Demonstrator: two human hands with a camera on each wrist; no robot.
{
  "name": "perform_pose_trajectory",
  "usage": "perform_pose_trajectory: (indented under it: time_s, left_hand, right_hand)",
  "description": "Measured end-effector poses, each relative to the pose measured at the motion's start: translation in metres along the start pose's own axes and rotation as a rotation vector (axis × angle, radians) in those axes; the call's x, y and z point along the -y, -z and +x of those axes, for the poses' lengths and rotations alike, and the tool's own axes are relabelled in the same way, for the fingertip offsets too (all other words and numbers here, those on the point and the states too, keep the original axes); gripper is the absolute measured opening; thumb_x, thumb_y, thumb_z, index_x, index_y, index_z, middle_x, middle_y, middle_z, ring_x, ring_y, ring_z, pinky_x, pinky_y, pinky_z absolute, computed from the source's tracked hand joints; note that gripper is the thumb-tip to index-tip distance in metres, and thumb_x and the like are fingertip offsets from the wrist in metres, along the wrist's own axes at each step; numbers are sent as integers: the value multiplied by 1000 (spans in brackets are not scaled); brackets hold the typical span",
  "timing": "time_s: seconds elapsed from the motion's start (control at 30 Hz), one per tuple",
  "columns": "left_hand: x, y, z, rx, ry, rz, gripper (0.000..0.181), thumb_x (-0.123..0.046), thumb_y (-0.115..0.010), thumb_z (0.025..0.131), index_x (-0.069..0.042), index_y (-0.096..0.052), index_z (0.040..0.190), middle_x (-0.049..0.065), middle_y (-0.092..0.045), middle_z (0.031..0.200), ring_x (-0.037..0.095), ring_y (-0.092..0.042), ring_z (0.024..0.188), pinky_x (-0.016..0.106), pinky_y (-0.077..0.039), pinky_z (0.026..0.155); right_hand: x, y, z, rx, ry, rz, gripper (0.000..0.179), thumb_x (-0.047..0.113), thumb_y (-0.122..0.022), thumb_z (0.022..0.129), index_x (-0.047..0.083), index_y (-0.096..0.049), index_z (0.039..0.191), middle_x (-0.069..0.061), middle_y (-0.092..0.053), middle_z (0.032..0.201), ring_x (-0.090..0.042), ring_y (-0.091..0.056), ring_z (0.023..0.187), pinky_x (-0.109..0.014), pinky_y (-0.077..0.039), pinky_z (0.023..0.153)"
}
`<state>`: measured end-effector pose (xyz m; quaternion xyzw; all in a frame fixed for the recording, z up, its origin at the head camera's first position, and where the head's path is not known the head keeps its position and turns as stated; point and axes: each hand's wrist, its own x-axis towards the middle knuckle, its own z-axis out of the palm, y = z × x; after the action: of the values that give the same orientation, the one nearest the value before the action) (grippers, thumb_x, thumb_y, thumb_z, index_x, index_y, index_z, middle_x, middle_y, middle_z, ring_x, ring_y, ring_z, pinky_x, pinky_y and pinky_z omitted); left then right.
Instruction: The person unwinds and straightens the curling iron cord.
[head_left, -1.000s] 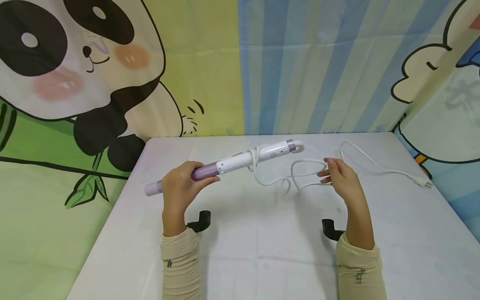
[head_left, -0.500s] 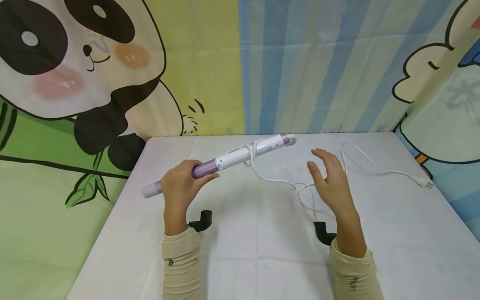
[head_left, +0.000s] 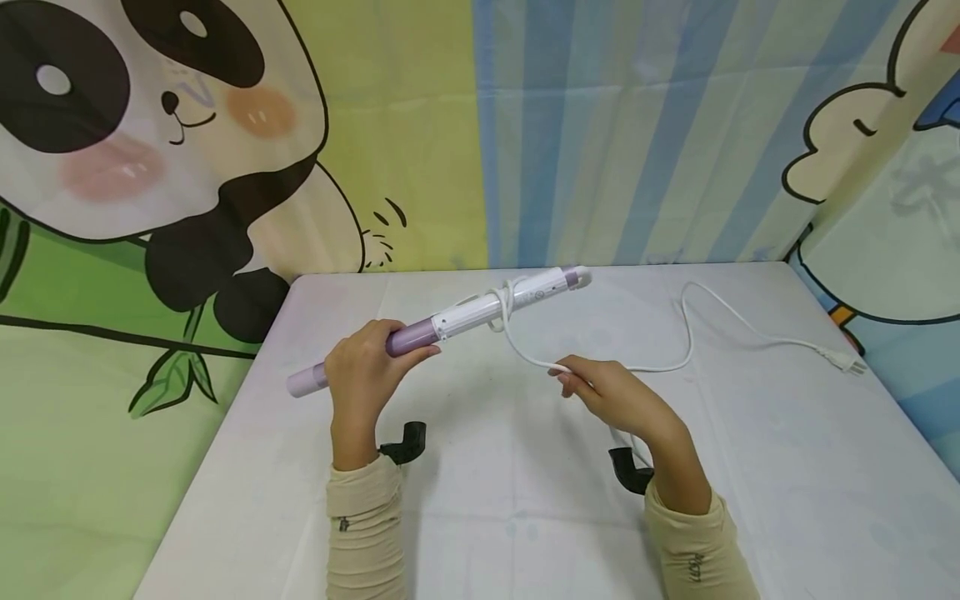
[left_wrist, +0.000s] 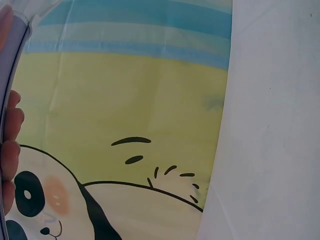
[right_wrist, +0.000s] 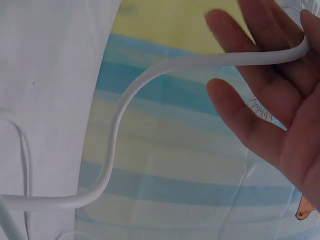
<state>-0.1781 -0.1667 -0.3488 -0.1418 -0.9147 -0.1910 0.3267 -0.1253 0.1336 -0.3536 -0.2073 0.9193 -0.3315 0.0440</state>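
A lilac and white hair curling iron [head_left: 468,317] slants upward to the right in the head view, raised over the table. My left hand [head_left: 360,371] grips its lilac part, thumb lying along the near side. In the left wrist view, curled fingers [left_wrist: 11,160] show behind the lilac barrel [left_wrist: 11,65] at the left edge. A white power cord [head_left: 517,346] loops round the white section and hangs down to my right hand [head_left: 618,396]. That hand pinches the cord between thumb and index finger; in the right wrist view the other fingers [right_wrist: 265,90] are loosely spread, with the cord [right_wrist: 150,70] crossing them.
The cord's far part curves over the white table [head_left: 510,533] to a plug [head_left: 843,362] at the right. Another piece of cord passes below my right wrist. Black wrist mounts [head_left: 405,442] show beside both forearms. A printed panda curtain [head_left: 405,125] stands behind the table.
My right hand let the coiled cord drop, opened, then moved left and down and took hold of the cord nearer the curling iron. The left hand keeps its grip, nearly still.
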Motion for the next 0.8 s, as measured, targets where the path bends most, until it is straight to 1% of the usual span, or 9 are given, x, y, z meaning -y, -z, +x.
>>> perform_pose_trajectory:
  time_s: [0.07, 0.13, 0.23, 0.37, 0.53, 0.67, 0.8]
  left_hand:
    - [0, 0, 0, -1, -1, 2, 51, -46, -82, 58, -7, -67, 89, 10, -69, 77, 23, -59, 58, 35, -43, 51]
    - [0, -1, 0, -4, -6, 2, 51, -44, -83, 57, -7, -67, 88, 10, -69, 77, 23, -59, 58, 34, -43, 51]
    - [0, -2, 0, -3, -20, 4, 51, -44, -83, 57, -7, -67, 88, 10, -69, 76, 23, -59, 58, 34, -43, 51]
    - [0, -4, 0, 13, -41, 5, 52, -47, -82, 58, -7, -67, 88, 9, -69, 76, 22, -59, 58, 34, -43, 52]
    - [-1, -5, -1, 61, -80, 17, 52, -48, -81, 58, -7, -67, 86, 8, -69, 75, 20, -59, 56, 32, -43, 51]
    - [-3, -6, 0, 109, -116, 24, 52, -50, -80, 57, -8, -68, 84, 5, -69, 74, 18, -59, 56, 32, -43, 51]
    - [-3, -7, 0, 133, -136, 24, 52, -52, -80, 56, -9, -68, 83, 3, -69, 74, 17, -59, 56, 31, -42, 52]
  right_hand:
    - [1, -2, 1, 8, 22, 10, 17, 15, -45, 96, 10, -59, 106, 5, -57, 74, -8, -48, 65, -24, -39, 59]
    - [4, -3, 1, 10, 26, 27, 18, 17, -45, 96, 12, -59, 107, 5, -52, 68, -7, -42, 60, -23, -36, 56]
    - [6, -3, 1, -13, 36, 28, 19, 19, -45, 96, 13, -59, 107, 6, -45, 65, -5, -41, 57, -23, -37, 56]
    - [9, -3, 0, -78, 61, 12, 19, 21, -46, 96, 14, -59, 107, 8, -41, 63, -4, -40, 56, -22, -38, 57]
    - [12, -1, 0, -186, 87, -16, 21, 18, -45, 96, 9, -61, 108, 8, -41, 62, -4, -37, 55, -22, -37, 56]
    - [13, 1, -1, -309, 68, -60, 19, 14, -46, 95, 9, -62, 105, 7, -42, 60, -7, -38, 55, -25, -37, 57]
    - [10, 4, -3, -426, 37, -71, 17, 13, -47, 95, 7, -61, 103, 5, -42, 59, -10, -38, 55, -28, -35, 57]
